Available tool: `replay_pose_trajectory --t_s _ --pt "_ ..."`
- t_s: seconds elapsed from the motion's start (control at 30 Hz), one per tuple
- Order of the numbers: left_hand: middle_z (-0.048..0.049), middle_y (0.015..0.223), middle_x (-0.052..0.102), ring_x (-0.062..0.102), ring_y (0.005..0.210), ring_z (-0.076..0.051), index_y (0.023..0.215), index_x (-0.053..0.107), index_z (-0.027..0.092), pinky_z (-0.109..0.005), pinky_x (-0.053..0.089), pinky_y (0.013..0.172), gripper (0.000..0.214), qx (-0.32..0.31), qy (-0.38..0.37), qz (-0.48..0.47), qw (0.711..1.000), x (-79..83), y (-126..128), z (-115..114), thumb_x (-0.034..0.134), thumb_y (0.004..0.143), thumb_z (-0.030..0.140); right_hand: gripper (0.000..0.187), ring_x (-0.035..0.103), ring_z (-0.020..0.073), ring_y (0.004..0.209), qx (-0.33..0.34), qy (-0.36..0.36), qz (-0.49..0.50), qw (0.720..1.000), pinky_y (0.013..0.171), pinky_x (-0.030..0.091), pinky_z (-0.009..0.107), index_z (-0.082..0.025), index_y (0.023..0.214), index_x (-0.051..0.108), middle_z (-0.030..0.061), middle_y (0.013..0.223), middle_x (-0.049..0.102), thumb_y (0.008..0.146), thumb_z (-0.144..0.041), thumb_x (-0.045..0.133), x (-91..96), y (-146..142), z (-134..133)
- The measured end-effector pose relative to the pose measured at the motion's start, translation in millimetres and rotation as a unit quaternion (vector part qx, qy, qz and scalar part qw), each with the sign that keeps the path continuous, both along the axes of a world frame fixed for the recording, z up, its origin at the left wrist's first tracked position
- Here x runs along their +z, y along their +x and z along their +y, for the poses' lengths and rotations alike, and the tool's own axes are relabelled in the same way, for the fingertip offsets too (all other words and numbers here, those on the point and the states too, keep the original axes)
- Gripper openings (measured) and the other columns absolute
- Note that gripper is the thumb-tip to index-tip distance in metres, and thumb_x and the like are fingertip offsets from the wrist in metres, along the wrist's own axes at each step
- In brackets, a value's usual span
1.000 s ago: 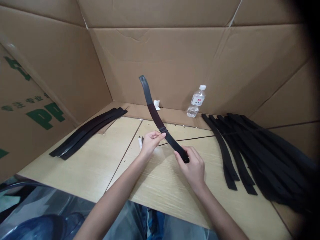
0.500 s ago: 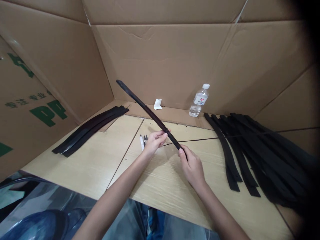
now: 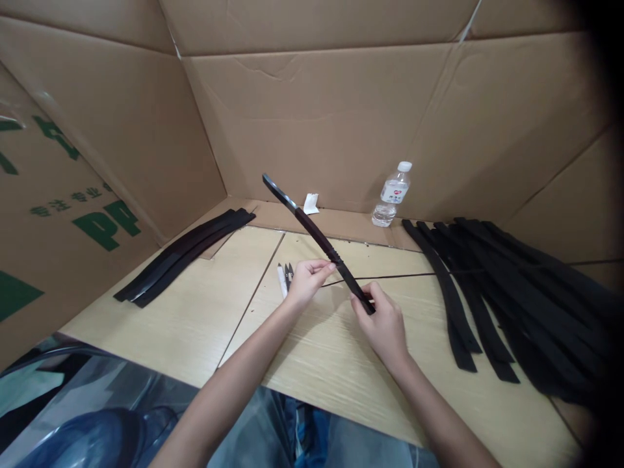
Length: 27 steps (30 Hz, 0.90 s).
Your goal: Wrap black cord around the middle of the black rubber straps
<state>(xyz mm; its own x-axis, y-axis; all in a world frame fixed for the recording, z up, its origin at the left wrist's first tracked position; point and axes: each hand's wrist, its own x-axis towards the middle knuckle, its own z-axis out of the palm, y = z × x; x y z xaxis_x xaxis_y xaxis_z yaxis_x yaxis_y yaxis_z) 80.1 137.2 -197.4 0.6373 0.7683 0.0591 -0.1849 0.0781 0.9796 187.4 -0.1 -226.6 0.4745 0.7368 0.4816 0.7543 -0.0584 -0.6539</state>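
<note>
A long, narrow, slightly curved black strip (image 3: 314, 229) is held up at a slant over the table, its far end pointing up and left. My left hand (image 3: 309, 283) pinches it below the middle, beside a ridged stretch that looks like wound cord. Lower down, near the strip's close end, the fingers of my right hand (image 3: 383, 322) are closed on it. A thin black cord (image 3: 400, 277) runs from near my left fingertips across the table to the right; its exact attachment is hidden. Behind my left hand lie a white pen-like stick (image 3: 281, 279) and dark pointed snips (image 3: 289, 270).
Several similar black strips (image 3: 517, 286) are piled on the right under the cord. A few more strips (image 3: 185, 257) lie at the left. A water bottle (image 3: 391, 195) and white paper scrap (image 3: 311, 204) stand by the cardboard wall (image 3: 312, 130) behind the table (image 3: 195, 331).
The held strip has turned, its far end shifting right and slightly down, showing a shinier face. Both hands have shifted slightly right in view, still gripping it. The whole view has shifted slightly.
</note>
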Motion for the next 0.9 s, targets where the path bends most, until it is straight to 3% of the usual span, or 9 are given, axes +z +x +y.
replay_pose_trajectory --t_s 0.1,0.23,0.37,0.47,0.57,0.7,0.9 --pt "0.0033 0.050 0.038 0.022 0.045 -0.002 0.076 0.067 0.004 -0.020 0.014 0.046 0.045 -0.018 -0.017 -0.008 1.000 0.7 1.2 -3.1 0.077 0.059 0.045 0.005 0.057 0.0171 0.078 0.006 0.014 0.000 1.000 0.069 0.041 0.027 -0.019 0.089 0.051 0.0009 0.084 0.060 0.084 -0.020 0.050 -2.0 0.9 0.4" --pt "-0.0016 0.060 0.052 0.024 0.047 -0.001 0.087 0.070 0.004 -0.019 0.016 0.047 0.046 -0.038 -0.030 -0.015 0.999 3.0 1.1 -5.2 0.080 0.057 0.038 0.021 0.059 0.0181 0.087 0.010 -0.007 -0.017 1.000 0.072 0.042 0.027 -0.020 0.102 0.052 0.0008 0.098 0.061 0.083 -0.015 0.048 -2.5 1.3 0.6" --pt "-0.0048 0.066 0.057 0.027 0.048 -0.001 0.090 0.070 0.004 -0.019 0.018 0.047 0.051 -0.046 -0.034 -0.019 0.998 4.0 0.1 -6.3 0.080 0.058 0.042 0.033 0.059 0.0205 0.097 0.024 -0.031 -0.028 0.999 0.077 0.043 0.030 -0.023 0.114 0.053 0.0018 0.109 0.061 0.084 -0.013 0.043 -2.7 2.0 1.7" --pt "-0.0009 0.057 0.050 0.026 0.047 -0.001 0.093 0.069 0.003 -0.019 0.017 0.047 0.057 -0.056 -0.026 -0.021 0.998 4.3 -0.7 -5.4 0.079 0.060 0.048 0.026 0.060 0.0217 0.093 0.014 -0.024 -0.024 0.999 0.074 0.044 0.030 -0.022 0.113 0.055 0.0031 0.108 0.062 0.088 -0.025 0.049 -2.3 2.9 2.4" --pt "0.0040 0.048 0.037 0.024 0.046 -0.002 0.095 0.068 0.003 -0.020 0.015 0.047 0.061 -0.067 -0.010 -0.025 0.997 5.2 -1.7 -2.6 0.075 0.063 0.054 0.032 0.060 0.0226 0.096 0.026 -0.004 -0.004 1.000 0.076 0.045 0.031 -0.021 0.117 0.056 0.0054 0.111 0.062 0.093 -0.040 0.049 -1.1 3.1 2.7" --pt "0.0051 0.047 0.032 0.024 0.045 -0.003 0.086 0.066 0.004 -0.021 0.013 0.046 0.059 -0.062 0.004 -0.026 0.998 5.7 -3.0 0.9 0.070 0.065 0.059 0.031 0.060 0.0214 0.095 0.048 0.006 0.023 0.999 0.079 0.044 0.030 -0.019 0.108 0.059 0.0055 0.105 0.064 0.097 -0.042 0.042 -0.8 2.6 3.2" --pt "0.0055 0.049 0.031 0.021 0.046 -0.001 0.067 0.057 0.007 -0.021 0.011 0.047 0.053 -0.015 -0.004 -0.012 1.000 3.7 -2.6 1.1 0.074 0.060 0.056 0.024 0.060 0.0182 0.082 0.036 0.039 0.006 0.999 0.070 0.043 0.027 -0.018 0.101 0.059 0.0032 0.094 0.064 0.094 -0.039 0.049 -0.5 2.4 1.9"
